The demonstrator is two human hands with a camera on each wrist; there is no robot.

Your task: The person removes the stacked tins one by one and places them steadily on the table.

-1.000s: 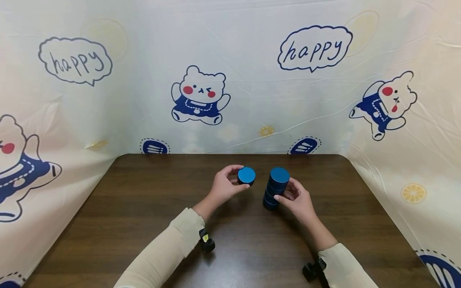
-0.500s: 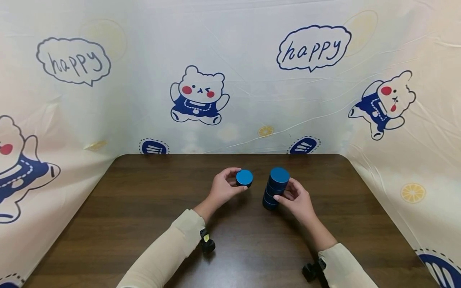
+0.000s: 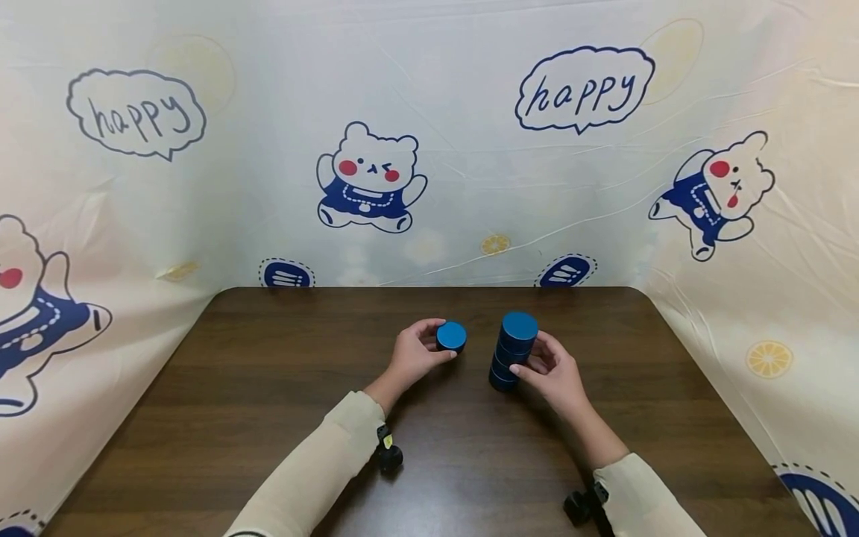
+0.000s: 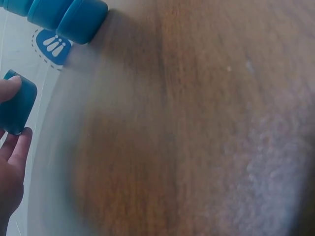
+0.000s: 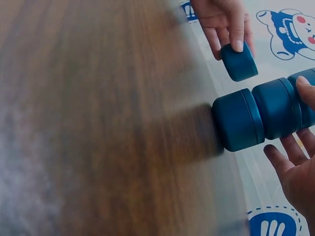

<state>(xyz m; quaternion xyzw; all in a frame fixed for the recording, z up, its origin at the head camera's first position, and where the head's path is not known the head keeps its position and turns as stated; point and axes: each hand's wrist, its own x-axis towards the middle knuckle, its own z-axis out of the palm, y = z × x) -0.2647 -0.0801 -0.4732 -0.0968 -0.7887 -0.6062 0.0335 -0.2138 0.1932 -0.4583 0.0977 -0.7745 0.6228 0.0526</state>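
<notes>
A stack of several blue discs (image 3: 513,350) stands on the dark wooden table (image 3: 268,388). My right hand (image 3: 533,356) cups its right side with relaxed fingers. In the right wrist view its thumb rests on the stack (image 5: 261,115) while the fingers (image 5: 288,160) lie spread just clear of it. My left hand (image 3: 439,343) pinches a single blue disc (image 3: 452,335) between thumb and fingers, left of the stack and low over the table. The left wrist view shows that disc (image 4: 17,108) at my fingertips (image 4: 10,88), with the stack (image 4: 64,14) beyond.
A cartoon-print cloth (image 3: 429,149) walls the table on the back, left and right. Bare tabletop spreads to the left, right and front of my hands. A small black camera (image 3: 388,455) sits at my left wrist and another (image 3: 580,506) at my right.
My left hand has carried the single disc slightly left and down toward the table. The right hand and the stack have stayed put.
</notes>
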